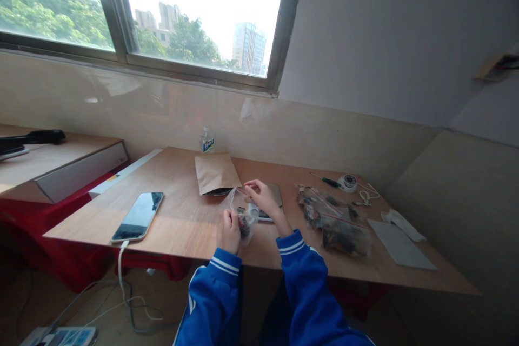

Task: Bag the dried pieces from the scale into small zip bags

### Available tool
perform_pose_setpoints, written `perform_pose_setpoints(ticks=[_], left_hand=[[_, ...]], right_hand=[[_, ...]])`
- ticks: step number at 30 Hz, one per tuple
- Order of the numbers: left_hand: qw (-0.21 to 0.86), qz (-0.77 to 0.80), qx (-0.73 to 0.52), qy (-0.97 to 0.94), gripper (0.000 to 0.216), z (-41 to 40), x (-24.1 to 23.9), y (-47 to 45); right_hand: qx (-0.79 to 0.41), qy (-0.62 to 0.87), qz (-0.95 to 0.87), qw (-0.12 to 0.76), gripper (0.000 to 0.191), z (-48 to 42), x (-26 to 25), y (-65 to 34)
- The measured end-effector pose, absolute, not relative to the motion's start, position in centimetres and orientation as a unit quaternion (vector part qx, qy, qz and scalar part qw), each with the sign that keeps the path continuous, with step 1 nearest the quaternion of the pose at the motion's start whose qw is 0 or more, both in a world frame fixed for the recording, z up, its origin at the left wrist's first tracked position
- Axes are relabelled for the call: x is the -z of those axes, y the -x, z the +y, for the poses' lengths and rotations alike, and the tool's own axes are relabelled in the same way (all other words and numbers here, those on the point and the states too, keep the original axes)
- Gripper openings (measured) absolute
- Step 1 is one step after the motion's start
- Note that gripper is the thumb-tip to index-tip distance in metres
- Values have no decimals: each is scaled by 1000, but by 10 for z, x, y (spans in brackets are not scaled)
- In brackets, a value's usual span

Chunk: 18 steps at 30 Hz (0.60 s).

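My left hand (230, 231) is closed on the lower left side of a clear zip bag (248, 231) with small dark pieces inside. At the bag's upper edge, the fingers of my right hand (261, 197) are pinched together by the red zip strip. Both hands are over the table's front part. Behind the bag lies a brown paper pouch (217, 172), its mouth slightly open towards me. A flat device with a pale grey top (275, 193) sits beyond my right hand, partly covered by it and the bag.
Several clear zip bags of dark pieces (346, 238) lie right of my hands. Behind them are a green-handled screwdriver (331, 181) and a round white device (347, 183) with its cable. A white sheet (401, 246) is far right; a plugged-in phone (138, 216) lies left. A bottle (206, 141) stands by the wall.
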State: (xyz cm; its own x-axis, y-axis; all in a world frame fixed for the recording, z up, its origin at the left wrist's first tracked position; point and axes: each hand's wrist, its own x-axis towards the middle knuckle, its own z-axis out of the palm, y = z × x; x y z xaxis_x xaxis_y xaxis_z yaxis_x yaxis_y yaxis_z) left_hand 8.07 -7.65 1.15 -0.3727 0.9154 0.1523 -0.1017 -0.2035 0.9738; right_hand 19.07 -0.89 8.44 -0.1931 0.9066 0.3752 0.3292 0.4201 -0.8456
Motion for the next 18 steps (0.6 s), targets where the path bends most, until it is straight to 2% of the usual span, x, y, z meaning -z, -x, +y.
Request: perform_pose_setpoints(ticks=[4, 9, 12, 15, 18], left_hand=[[399, 492, -670, -387, 45, -75, -8, -82], [389, 480, -687, -383, 44, -75, -8, -78], [379, 482, -691, -382, 43, -77, -9, -75], [382, 482, -692, -379, 44, -77, -9, -73], [389, 481, -692, -372, 43, -76, -9, -72]], right_hand=[[-329, 401, -745, 420, 36, -18, -85, -177], [-130, 498, -720, 465, 31, 15, -53, -193], [-67, 565, -720, 397, 35, 39, -31, -211], [-78, 583, -742, 322, 30, 53, -19, -227], [-84, 578, -745, 321, 18, 55, -15, -235]])
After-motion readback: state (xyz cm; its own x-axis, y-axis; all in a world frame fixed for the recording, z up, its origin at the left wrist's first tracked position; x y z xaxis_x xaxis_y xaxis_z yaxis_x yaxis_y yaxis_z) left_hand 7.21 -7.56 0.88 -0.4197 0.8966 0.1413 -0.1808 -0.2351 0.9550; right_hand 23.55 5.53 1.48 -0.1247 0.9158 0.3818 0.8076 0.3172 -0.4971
